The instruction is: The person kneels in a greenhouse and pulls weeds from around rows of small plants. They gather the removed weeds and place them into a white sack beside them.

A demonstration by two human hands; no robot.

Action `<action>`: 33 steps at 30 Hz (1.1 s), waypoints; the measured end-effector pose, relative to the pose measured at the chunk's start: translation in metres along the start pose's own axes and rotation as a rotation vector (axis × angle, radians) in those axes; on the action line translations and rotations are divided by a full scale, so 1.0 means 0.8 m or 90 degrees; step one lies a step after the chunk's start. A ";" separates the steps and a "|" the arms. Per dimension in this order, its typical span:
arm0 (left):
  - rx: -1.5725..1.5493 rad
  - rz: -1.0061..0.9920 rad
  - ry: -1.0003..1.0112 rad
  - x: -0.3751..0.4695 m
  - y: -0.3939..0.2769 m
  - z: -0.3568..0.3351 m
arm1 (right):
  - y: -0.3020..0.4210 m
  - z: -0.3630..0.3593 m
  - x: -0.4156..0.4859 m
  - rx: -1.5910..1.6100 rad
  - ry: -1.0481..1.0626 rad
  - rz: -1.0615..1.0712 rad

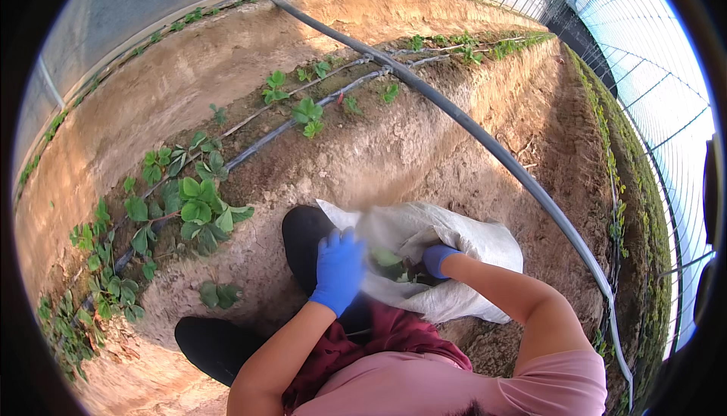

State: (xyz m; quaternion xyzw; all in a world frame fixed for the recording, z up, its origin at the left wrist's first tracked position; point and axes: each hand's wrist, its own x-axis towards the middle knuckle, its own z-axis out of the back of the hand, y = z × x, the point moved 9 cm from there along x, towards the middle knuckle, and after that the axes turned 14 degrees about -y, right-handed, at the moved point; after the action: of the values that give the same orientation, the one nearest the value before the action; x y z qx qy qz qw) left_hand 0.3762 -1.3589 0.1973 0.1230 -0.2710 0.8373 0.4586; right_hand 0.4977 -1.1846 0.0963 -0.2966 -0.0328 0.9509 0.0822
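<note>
In front of my knees a white woven sack lies on the soil with its mouth open towards me. Green leaves show inside the mouth. My right hand, in a blue glove, reaches into the sack; its fingers are hidden there. At the left side of the mouth is my left hand, also gloved in blue, its back facing up. Whether its fingers pinch the sack's rim cannot be made out. Part of the sack near this hand is blurred.
Leafy plants, apparently strawberry, grow along a raised bed to the left with thin drip lines. A thick grey hose crosses the bed and runs down on the right. Loose leaves lie beside my knee. Greenhouse framing stands at right.
</note>
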 end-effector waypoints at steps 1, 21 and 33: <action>-0.009 -0.035 -0.001 0.009 -0.006 -0.002 | -0.003 0.007 -0.002 -0.041 -0.024 -0.031; -0.262 0.419 -0.261 0.096 0.172 -0.036 | 0.038 -0.072 0.031 0.024 0.006 -0.013; -0.183 0.294 -0.389 0.004 0.207 0.064 | 0.108 0.116 0.024 -0.064 -0.084 0.095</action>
State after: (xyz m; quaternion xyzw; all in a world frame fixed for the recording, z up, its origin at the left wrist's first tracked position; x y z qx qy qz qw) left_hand 0.2341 -1.4572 0.1844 0.2366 -0.5293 0.7970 0.1696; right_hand 0.4177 -1.2673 0.1526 -0.2389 -0.0637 0.9689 -0.0065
